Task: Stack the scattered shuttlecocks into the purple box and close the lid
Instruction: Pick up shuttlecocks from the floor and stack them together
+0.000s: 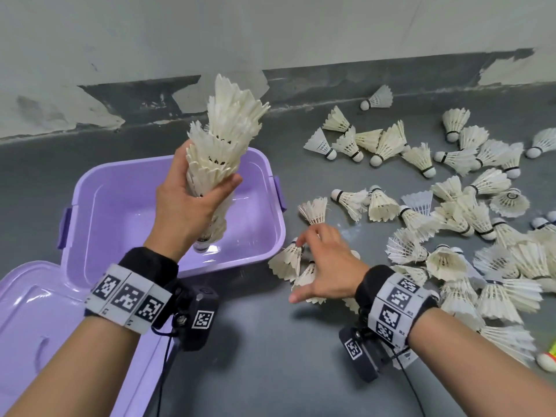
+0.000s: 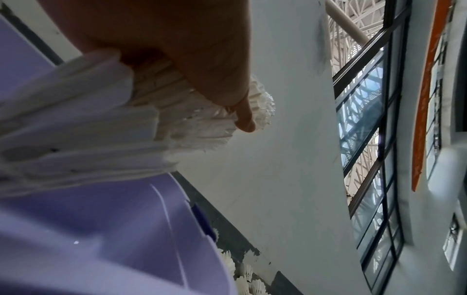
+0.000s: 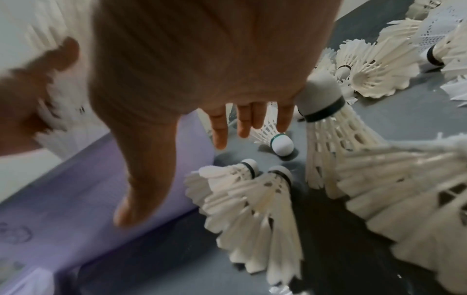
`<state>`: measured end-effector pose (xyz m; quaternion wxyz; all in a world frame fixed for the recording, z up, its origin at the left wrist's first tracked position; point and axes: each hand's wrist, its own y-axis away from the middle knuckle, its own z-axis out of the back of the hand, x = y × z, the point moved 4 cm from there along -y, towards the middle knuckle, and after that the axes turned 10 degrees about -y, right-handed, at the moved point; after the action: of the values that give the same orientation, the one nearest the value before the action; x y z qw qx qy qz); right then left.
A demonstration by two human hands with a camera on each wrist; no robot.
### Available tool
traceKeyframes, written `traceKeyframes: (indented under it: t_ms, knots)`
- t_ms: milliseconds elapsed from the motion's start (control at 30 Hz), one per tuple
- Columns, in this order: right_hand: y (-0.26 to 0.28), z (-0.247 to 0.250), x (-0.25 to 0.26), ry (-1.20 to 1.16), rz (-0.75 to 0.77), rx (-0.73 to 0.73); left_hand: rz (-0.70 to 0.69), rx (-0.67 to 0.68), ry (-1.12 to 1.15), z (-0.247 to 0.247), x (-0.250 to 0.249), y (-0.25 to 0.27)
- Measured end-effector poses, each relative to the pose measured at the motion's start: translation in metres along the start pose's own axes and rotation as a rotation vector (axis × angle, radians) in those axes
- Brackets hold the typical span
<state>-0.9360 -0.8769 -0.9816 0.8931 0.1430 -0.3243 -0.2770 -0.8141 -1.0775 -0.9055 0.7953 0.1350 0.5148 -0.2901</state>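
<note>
My left hand (image 1: 192, 200) grips a tall nested stack of white shuttlecocks (image 1: 224, 139), held upright over the open purple box (image 1: 264, 176); its cork end hangs inside the box. The left wrist view shows the same stack (image 2: 106, 119) under my thumb, above the box (image 2: 113, 239). My right hand (image 1: 322, 260) hovers low over the floor just right of the box, fingers spread and straight, above a few loose shuttlecocks (image 1: 287, 261). In the right wrist view the fingertips (image 3: 220, 137) hang over a shuttlecock with a green band (image 3: 276, 139), holding nothing.
The purple lid (image 1: 33, 311) lies flat at the near left of the box. Several loose shuttlecocks (image 1: 445, 206) litter the grey floor to the right. A wall (image 1: 270, 31) runs close behind the box. A yellow shuttlecock (image 1: 549, 356) lies at the right edge.
</note>
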Motion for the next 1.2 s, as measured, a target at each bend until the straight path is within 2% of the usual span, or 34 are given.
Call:
traceKeyframes:
  t_ms: [133,300,433,533,633,700,767,833,1000,1100,1200]
  knots:
    - [-0.001,-0.009,-0.004,0.176,-0.048,0.068,0.019,0.030,-0.019,-0.009,0.008,0.004]
    - [-0.002,0.004,-0.013,0.019,-0.081,0.039,0.019,0.061,-0.034,-0.011,0.014,0.007]
    - [-0.010,0.028,-0.024,-0.060,-0.070,-0.172,0.008,0.057,-0.051,-0.009,0.016,0.008]
    - [-0.009,0.051,-0.026,-0.242,-0.104,-0.422,-0.001,0.062,-0.084,-0.008,0.015,0.010]
    - [-0.003,0.077,-0.015,-0.593,-0.097,-0.697,-0.036,0.073,-0.167,-0.005,0.014,0.011]
    - [0.004,0.094,0.001,-0.968,-0.045,-0.777,-0.055,0.083,-0.226,-0.003,0.014,0.012]
    - [0.008,0.109,0.023,-1.274,0.034,-0.766,-0.077,0.100,-0.284,-0.002,0.015,0.012]
    - [0.009,0.119,0.044,-1.406,0.116,-0.724,-0.118,0.127,-0.327,-0.002,0.016,0.012]
    - [0.003,0.124,0.072,-1.399,0.195,-0.731,-0.164,0.175,-0.399,0.003,0.022,0.010]
    - [0.000,0.122,0.079,-1.343,0.172,-0.782,-0.195,0.180,-0.442,0.010,0.024,0.010]
    - [-0.004,0.116,0.080,-1.421,0.112,-0.805,-0.199,0.174,-0.467,0.020,0.030,0.010]
